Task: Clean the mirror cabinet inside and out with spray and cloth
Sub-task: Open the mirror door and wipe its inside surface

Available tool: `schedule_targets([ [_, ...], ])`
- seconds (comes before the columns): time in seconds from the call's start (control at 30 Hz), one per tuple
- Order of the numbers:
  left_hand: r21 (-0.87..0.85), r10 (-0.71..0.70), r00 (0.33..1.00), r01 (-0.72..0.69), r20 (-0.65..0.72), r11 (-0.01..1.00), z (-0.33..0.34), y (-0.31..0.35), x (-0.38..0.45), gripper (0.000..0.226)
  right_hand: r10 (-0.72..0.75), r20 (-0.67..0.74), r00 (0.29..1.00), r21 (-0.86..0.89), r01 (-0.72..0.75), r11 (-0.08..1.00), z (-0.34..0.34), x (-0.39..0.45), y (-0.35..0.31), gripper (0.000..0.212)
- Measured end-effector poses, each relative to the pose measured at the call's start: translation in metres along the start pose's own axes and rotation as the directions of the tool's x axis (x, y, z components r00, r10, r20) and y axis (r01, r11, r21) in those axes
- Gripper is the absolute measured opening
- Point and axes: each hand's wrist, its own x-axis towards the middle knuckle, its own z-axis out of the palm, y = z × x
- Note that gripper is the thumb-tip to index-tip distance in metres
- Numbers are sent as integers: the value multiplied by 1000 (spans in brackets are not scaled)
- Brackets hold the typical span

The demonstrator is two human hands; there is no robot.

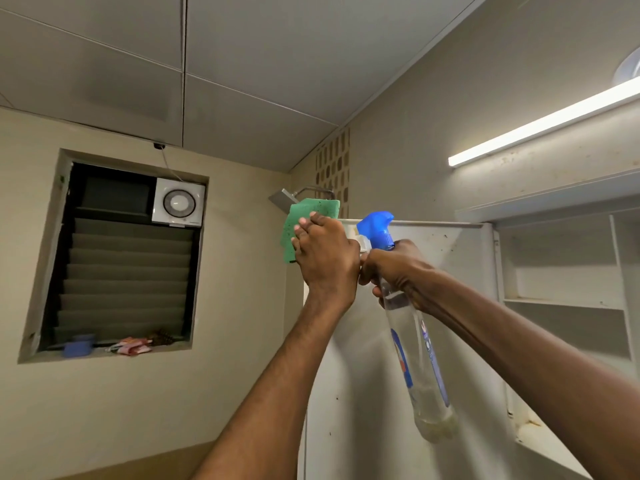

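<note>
The white mirror cabinet [568, 271] hangs on the right wall, its door [363, 375] swung open toward me with the speckled white inner face showing. My left hand [325, 258] holds a green cloth [304, 220] at the door's top left corner. Just beside it, my right hand [394, 268] grips the neck of a clear spray bottle [415, 341] with a blue trigger head, nozzle pointing left near the door's top edge. Little liquid sits in the bottle's bottom.
Bare white shelves [564, 303] show inside the cabinet. A lit tube light [540, 126] runs above it. A shower head [282, 199] sticks out behind the cloth. At the left, a louvred window [124, 271] with an exhaust fan [178, 202] has small items on its sill.
</note>
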Motion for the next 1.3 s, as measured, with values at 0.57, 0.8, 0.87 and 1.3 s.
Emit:
schedule_targets([
  [0.57,268,119,993,-122,25,956,17,42,-5,23,35,-63,997,56,-32,998,-56,-5,25,28],
  [0.8,130,165,984,-155,-72,979,23,59,-10,15,62,-158,985,60,-53,997,-75,1,36,24],
  [0.87,111,162,983,-153,-86,982,27,66,-14,14,51,-190,981,57,-41,998,-82,3,40,20],
  [1.3,93,170,985,-169,-13,981,64,112,-38,33,90,-231,969,36,-84,996,-118,0,63,29],
])
